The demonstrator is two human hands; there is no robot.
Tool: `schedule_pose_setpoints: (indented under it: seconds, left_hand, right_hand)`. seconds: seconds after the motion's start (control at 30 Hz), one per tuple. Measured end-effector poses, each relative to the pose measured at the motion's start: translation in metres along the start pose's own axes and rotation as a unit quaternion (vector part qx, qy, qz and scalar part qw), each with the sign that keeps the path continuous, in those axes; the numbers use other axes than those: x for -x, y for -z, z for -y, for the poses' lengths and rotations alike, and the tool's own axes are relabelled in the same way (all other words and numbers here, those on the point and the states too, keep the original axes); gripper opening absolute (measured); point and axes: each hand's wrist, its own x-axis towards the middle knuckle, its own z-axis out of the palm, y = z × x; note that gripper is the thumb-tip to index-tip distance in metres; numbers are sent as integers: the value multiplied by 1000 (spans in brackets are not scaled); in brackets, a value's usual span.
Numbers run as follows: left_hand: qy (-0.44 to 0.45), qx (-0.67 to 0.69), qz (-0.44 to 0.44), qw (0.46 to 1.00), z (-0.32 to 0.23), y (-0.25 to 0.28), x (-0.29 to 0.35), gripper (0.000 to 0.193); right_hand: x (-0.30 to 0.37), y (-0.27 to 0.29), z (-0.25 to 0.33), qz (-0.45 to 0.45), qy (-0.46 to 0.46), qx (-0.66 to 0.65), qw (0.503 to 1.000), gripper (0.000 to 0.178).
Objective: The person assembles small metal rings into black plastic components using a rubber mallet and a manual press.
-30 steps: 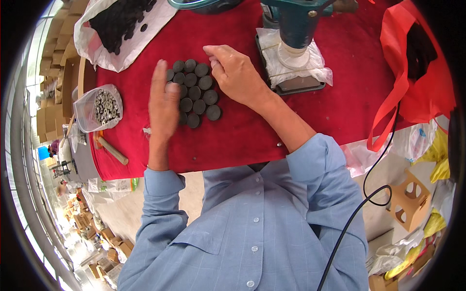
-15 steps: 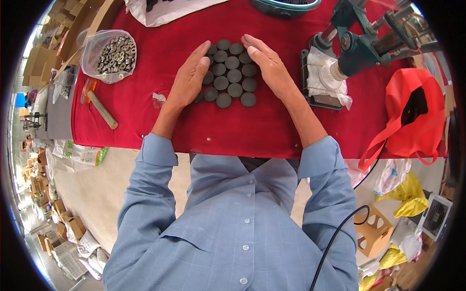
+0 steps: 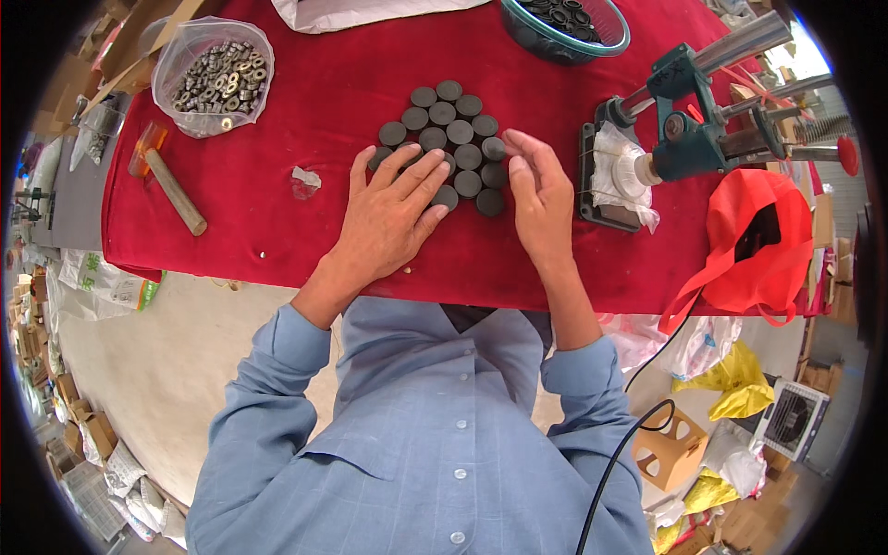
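Observation:
Several flat black round discs (image 3: 460,131) lie close together in a cluster on the red tablecloth. My left hand (image 3: 393,205) rests flat over the cluster's near left part, fingers spread, hiding some discs. At the right edge of the cluster is my right hand (image 3: 540,190), its fingers bent slightly and its fingertips beside the outermost discs. Nothing shows in its grasp. To the right stands a green hand press (image 3: 686,111), its white round head over a pad wrapped in white plastic (image 3: 618,171).
At the far left sits a clear plastic tub (image 3: 211,79) of small metal rings. A hammer (image 3: 174,190) lies below it. A teal bowl (image 3: 566,32) of black parts stands far back. A red bag (image 3: 763,240) lies at the right edge.
My left hand has come off the cluster's left side and now lies over its near part. My right hand has moved nearer along the right side. The view has shifted slightly.

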Motion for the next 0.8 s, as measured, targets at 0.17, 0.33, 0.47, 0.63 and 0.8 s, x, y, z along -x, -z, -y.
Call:
schedule_pose_setpoints:
  seconds: [0.17,0.33,0.47,0.63,0.8]
  left_hand:
    - [8,-4,-17,1000,-3,-6,-3,47]
    - [24,-7,2,1000,-3,-6,-8,52]
    - [33,-3,0,999,-9,-8,1,53]
    - [25,20,-20,999,-7,-12,5,51]
    - [24,39,-28,999,-7,-10,3,49]
  right_hand:
    - [9,-7,-4,-17,6,-11,1000,30]
    - [-5,-6,5,-4,45,57,997,33]
    - [-5,-8,6,58,141,212,965,39]
    - [-1,-14,10,64,196,377,903,37]
    - [-7,-20,12,60,221,408,884,33]
